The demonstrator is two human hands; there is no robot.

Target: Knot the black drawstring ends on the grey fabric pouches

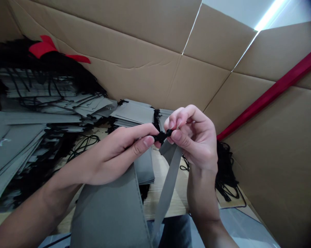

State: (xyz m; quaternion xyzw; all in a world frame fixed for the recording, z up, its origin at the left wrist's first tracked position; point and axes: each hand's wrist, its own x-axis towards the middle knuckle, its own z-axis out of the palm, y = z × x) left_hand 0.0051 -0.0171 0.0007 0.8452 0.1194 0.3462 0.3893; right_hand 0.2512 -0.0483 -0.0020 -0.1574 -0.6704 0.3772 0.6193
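Note:
My left hand (116, 151) reaches in from the left, its thumb and forefinger closed on a bunched, knotted black cord (161, 137). Against the other end of that cord, the fingertips of my right hand (199, 141) are pinched together. A grey strip (168, 187) hangs from beneath the right fingers, its lower end dropping toward my lap. Below the left hand is a flat grey panel (109, 213) with a stitched edge; its upper part is hidden behind that hand. How the cord joins the panel or the strip cannot be made out.
Stacks of grey panels (18, 144) with black cords cover the left of the table, and another stack (136, 112) stands behind my hands. Black cords (225, 172) lie at right. Cardboard walls (134, 38) enclose the back and right; a red strap (269, 93) slants across.

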